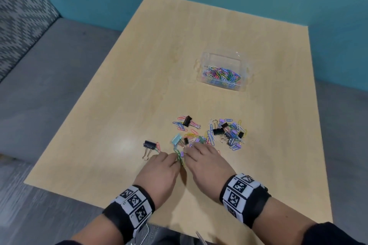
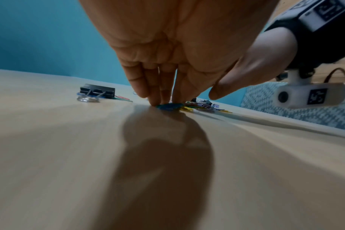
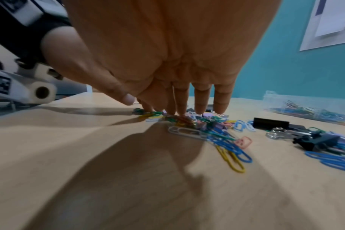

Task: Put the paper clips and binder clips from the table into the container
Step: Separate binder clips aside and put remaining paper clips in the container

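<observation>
**Q:** Now, where do the clips lie from the hands?

**A:** I see both hands palm-down at the near edge of the scatter. Left hand (image 1: 159, 173) presses straight fingertips (image 2: 156, 96) on a few green and blue paper clips (image 1: 179, 158). Right hand (image 1: 207, 162) rests straight fingers on the pile (image 3: 197, 124); neither grasps anything. The box (image 1: 242, 83) sits well beyond, to the right, so the right hand is nearer.

**Q:** Materials?

**A:** Thin coated wire loops, lying flat and tangled on the smooth table (image 1: 119, 105). Black binder clips (image 1: 219, 131) are boxy folded metal with wire handles. The box is clear plastic, already part filled.
</observation>
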The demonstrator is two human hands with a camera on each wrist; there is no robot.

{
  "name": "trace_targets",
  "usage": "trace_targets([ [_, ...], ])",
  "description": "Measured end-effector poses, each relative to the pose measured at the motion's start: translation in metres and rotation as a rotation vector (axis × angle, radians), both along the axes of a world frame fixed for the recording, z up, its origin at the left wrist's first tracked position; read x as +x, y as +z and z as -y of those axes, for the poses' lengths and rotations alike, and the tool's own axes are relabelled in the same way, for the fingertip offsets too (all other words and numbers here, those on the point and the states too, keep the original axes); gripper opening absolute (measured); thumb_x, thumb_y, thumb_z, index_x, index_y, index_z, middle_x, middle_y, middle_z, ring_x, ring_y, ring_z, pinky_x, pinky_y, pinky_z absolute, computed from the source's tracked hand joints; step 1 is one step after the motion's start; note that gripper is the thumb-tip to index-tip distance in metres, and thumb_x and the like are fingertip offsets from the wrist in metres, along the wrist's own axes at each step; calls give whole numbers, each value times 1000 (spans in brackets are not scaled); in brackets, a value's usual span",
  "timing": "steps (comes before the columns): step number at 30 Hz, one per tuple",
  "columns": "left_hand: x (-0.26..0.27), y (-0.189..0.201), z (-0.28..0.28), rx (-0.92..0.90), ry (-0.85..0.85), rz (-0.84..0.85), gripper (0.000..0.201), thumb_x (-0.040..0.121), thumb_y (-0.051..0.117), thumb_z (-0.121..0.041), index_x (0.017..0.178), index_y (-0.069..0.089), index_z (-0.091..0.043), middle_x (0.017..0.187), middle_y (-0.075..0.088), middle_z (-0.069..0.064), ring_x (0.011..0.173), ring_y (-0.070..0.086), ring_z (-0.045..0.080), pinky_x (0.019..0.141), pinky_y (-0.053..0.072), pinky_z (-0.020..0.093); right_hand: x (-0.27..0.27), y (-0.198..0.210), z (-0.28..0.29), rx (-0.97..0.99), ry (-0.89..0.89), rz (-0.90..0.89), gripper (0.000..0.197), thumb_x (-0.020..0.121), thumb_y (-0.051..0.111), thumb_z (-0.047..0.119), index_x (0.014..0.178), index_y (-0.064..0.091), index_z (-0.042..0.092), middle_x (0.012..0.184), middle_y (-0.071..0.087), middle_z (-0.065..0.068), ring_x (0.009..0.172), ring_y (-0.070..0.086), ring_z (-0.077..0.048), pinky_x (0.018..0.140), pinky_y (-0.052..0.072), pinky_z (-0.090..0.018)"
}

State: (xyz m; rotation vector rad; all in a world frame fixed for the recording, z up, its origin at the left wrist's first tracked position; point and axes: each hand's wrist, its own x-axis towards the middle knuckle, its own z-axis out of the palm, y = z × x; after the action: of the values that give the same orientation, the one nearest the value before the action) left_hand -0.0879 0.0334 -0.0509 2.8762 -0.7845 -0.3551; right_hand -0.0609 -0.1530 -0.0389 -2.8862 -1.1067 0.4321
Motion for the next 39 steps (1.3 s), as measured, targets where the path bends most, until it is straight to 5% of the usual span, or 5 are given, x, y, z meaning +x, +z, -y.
trace_targets([
  [10,12,-9,-2,-51,1,-95,49,80,35,-18,125,52,-8,136,50,12,119,49,31,93,47,44,-1,5,9,51,17,18,47,78,45,18,123,54,10,123,56,-5,117,49,-30,98,43,-43],
  [20,-14,10,-33,14,366,-90,36,77,34,-22,100,57,-7,120,56,22,107,56,39,88,51,45,-19,8,-27,46,150,-5,50,81,44,23,128,50,6,133,51,-14,126,44,-34,104,39,-46],
  [31,-16,15,-56,16,371,-133,31,77,38,-17,87,65,-7,116,62,18,97,64,31,79,55,36,-9,12,-67,-175,188,40,54,95,26,14,144,18,-8,152,15,-30,140,16,-42,112,18,-55],
  [36,-23,24,-64,-46,305,-49,30,81,42,-17,94,68,-8,104,65,9,78,64,27,63,54,30,-26,20,-49,-278,167,35,54,95,21,15,143,23,-8,148,22,-32,136,21,-45,112,18,-57],
  [39,-11,28,-61,-140,536,-84,32,87,56,-31,112,59,-11,102,58,5,84,58,24,67,49,32,-28,25,-45,-268,161,17,54,93,20,14,141,29,-7,145,29,-32,136,23,-45,111,21,-58],
])
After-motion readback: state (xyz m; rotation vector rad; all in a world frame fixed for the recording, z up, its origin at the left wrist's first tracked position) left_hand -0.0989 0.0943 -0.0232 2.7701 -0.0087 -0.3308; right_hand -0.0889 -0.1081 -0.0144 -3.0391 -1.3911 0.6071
